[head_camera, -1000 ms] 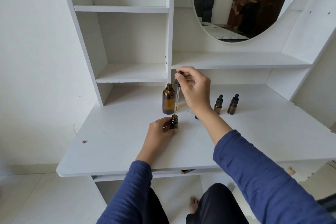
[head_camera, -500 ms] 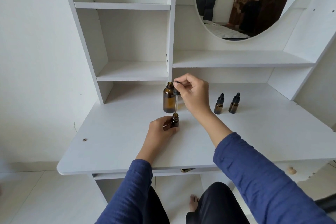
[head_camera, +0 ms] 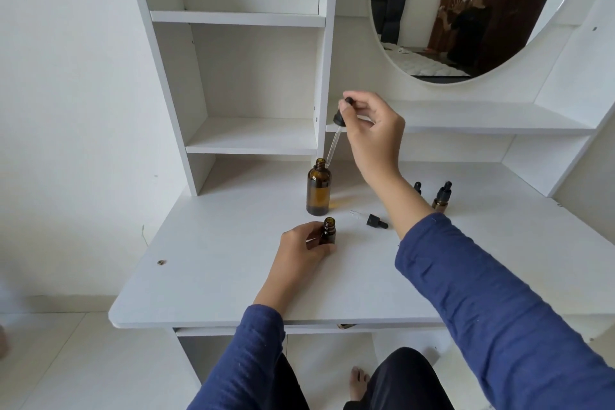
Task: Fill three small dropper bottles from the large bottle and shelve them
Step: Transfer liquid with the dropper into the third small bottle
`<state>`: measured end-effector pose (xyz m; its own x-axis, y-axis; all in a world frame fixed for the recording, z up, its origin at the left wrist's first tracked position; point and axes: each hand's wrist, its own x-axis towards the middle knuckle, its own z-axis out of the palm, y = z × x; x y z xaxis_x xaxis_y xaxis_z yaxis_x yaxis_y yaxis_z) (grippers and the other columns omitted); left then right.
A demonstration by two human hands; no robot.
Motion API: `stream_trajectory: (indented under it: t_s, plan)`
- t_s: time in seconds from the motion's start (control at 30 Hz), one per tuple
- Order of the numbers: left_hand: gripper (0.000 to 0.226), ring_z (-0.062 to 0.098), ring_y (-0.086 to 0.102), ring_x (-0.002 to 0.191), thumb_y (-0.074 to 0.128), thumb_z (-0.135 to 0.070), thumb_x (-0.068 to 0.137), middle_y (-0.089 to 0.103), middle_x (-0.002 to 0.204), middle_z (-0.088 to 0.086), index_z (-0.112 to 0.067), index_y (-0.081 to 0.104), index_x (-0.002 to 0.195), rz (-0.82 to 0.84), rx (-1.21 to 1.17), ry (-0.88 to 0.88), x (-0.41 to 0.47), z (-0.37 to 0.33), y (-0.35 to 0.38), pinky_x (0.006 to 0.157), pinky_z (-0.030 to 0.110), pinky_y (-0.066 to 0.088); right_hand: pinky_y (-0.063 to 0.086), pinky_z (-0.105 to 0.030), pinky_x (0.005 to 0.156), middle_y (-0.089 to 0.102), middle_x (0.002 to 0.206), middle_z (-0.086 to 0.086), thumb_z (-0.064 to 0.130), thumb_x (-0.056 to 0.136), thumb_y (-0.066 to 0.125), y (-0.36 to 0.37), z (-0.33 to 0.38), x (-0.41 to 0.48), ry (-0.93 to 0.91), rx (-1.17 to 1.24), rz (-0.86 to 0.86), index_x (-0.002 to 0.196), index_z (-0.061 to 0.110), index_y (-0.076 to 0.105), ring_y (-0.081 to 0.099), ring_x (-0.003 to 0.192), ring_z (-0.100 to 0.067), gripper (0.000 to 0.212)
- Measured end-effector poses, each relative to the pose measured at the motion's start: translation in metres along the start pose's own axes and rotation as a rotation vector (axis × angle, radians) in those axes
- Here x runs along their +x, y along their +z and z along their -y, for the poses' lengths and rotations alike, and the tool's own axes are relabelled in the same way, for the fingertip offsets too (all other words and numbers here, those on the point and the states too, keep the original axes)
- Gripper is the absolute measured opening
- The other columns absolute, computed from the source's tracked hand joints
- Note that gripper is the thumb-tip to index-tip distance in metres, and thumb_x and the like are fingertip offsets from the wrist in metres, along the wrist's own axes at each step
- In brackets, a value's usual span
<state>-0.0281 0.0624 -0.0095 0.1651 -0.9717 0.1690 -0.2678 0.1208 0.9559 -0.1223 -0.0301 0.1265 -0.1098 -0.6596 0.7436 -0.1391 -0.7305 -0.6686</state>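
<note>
Amber glass, the large open-necked bottle (head_camera: 318, 189) stands mid-table near the back edge. The right hand (head_camera: 372, 130) pinches a black-bulbed glass dropper (head_camera: 336, 133), its tip at that bottle's mouth. The left hand (head_camera: 304, 246) has its grip around a small uncapped amber bottle (head_camera: 328, 231) standing on the white table (head_camera: 206, 263). A loose black dropper cap (head_camera: 375, 220) lies beside them; two capped small bottles (head_camera: 442, 197) stand toward the right edge.
</note>
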Motion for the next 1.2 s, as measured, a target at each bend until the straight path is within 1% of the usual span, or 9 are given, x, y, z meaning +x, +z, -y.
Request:
stream_trajectory:
  t_s: [0.07,0.23,0.4,0.6,0.7,0.77,0.87,1.03,1.2]
  plan:
    - [0.023,0.007,0.064,0.084,0.068,0.001,0.076,0.068,0.092,0.002,-0.018,0.065,0.089,0.002,-0.002,-0.007,0.000,0.000,0.000,0.080,0.013,0.049,0.053,-0.015,0.069,0.067,0.082,-0.006,0.006,0.085,0.061,0.004,-0.001,0.006,-0.027,0.001,-0.027,0.095,0.000,0.067,0.061,0.071,0.006,0.013]
    - [0.022,0.010,0.065,0.086,0.066,0.001,0.076,0.070,0.093,0.007,-0.019,0.065,0.086,0.007,0.007,-0.003,0.000,0.000,0.000,0.086,0.024,0.051,0.051,-0.011,0.069,0.065,0.082,-0.006,0.003,0.085,0.059,0.015,-0.008,0.009,-0.045,0.005,-0.018,0.094,-0.001,0.067,0.061,0.070,0.008,0.012]
    - [0.023,0.015,0.066,0.091,0.066,0.000,0.077,0.070,0.098,0.010,-0.020,0.065,0.088,0.008,0.004,-0.014,0.001,0.000,-0.001,0.088,0.026,0.051,0.050,-0.008,0.068,0.067,0.084,-0.009,0.002,0.085,0.059,0.023,-0.023,0.004,-0.015,-0.009,0.036,0.095,-0.002,0.067,0.060,0.072,0.008,0.014]
    - [0.026,0.013,0.065,0.091,0.067,0.000,0.077,0.068,0.099,0.007,-0.022,0.063,0.091,0.015,-0.007,-0.015,0.003,0.001,-0.001,0.089,0.025,0.050,0.045,-0.003,0.066,0.067,0.082,-0.001,0.003,0.084,0.060,0.029,-0.046,-0.015,0.114,-0.082,0.172,0.095,0.003,0.068,0.059,0.068,0.011,0.013]
    - [0.026,0.015,0.065,0.092,0.067,0.001,0.077,0.068,0.100,0.009,-0.019,0.064,0.093,0.019,-0.025,-0.026,0.003,0.002,-0.001,0.089,0.027,0.051,0.046,-0.004,0.067,0.067,0.085,0.000,0.006,0.084,0.061,0.030,-0.057,-0.026,0.187,-0.120,0.233,0.097,0.006,0.068,0.060,0.072,0.002,0.014]
    - [0.026,0.015,0.065,0.094,0.067,0.001,0.077,0.068,0.100,0.009,-0.018,0.065,0.095,0.018,-0.025,-0.026,0.004,0.003,-0.001,0.090,0.027,0.051,0.046,-0.004,0.067,0.068,0.085,-0.002,0.007,0.083,0.062,0.030,-0.060,-0.029,0.201,-0.132,0.235,0.094,0.007,0.068,0.060,0.075,-0.005,0.012]
    - [0.027,0.016,0.065,0.093,0.067,0.001,0.077,0.068,0.099,0.007,-0.021,0.063,0.093,0.019,-0.023,-0.018,0.004,0.003,-0.001,0.089,0.027,0.051,0.045,-0.004,0.065,0.068,0.082,-0.003,0.006,0.082,0.064,0.030,-0.060,-0.030,0.213,-0.139,0.223,0.087,0.006,0.069,0.059,0.072,-0.007,0.008]
    - [0.026,0.013,0.064,0.091,0.067,0.001,0.077,0.067,0.098,0.006,-0.019,0.064,0.094,0.021,-0.014,-0.017,0.004,0.003,-0.001,0.087,0.023,0.050,0.044,-0.004,0.064,0.065,0.077,-0.002,0.003,0.080,0.064,0.029,-0.058,-0.027,0.243,-0.138,0.227,0.083,0.004,0.068,0.057,0.068,-0.001,0.005]
    - [0.026,0.019,0.065,0.097,0.068,-0.001,0.076,0.068,0.101,0.010,-0.015,0.066,0.098,0.010,-0.001,-0.017,0.005,0.004,0.000,0.091,0.030,0.051,0.047,-0.007,0.066,0.066,0.078,-0.001,0.005,0.080,0.065,0.028,-0.056,-0.030,0.261,-0.126,0.214,0.085,0.006,0.069,0.059,0.069,-0.002,0.006]
